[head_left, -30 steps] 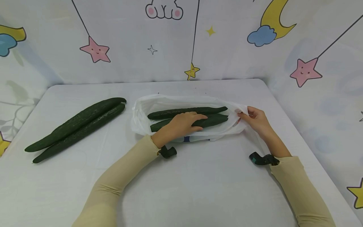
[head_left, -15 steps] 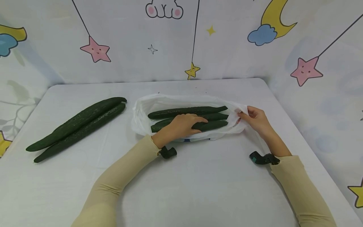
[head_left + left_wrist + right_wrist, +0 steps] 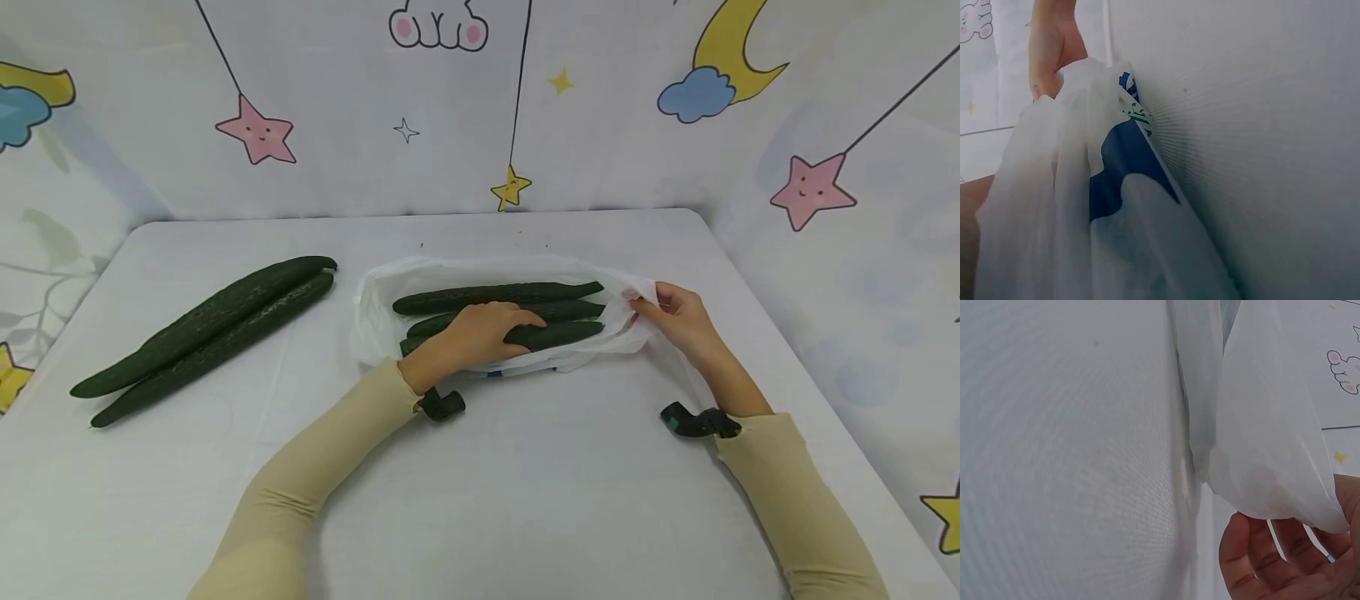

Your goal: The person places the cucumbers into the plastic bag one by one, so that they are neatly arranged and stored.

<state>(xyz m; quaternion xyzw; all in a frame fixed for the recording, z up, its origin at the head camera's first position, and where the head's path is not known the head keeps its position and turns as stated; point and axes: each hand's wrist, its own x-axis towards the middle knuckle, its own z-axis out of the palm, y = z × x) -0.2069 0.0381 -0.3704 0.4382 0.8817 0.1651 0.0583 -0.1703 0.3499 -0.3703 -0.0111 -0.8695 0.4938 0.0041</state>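
Note:
In the head view, a white plastic bag (image 3: 382, 333) lies wide open with three dark green cucumbers inside. The back cucumber (image 3: 495, 294) and the middle cucumber (image 3: 573, 311) lie side by side. Over the front cucumber (image 3: 566, 334) is my left hand (image 3: 480, 333), fingers across its far side and thumb on its near side; the hand hides its middle. My right hand (image 3: 678, 317) pinches the bag's right-hand rim between thumb and fingers, also plain in the right wrist view. Bag plastic (image 3: 1041, 187) covers most of my left hand in the left wrist view.
Two more long cucumbers (image 3: 217, 317) lie together, slanting, at the left of the white table (image 3: 525, 500). Behind the table hangs a cloth (image 3: 337, 150) printed with stars and moons. Each wrist carries a small black camera mount (image 3: 697, 421).
The front cucumber has come into view beside the middle one, shifting toward the bag's near side under my left hand. My right hand stays on the rim.

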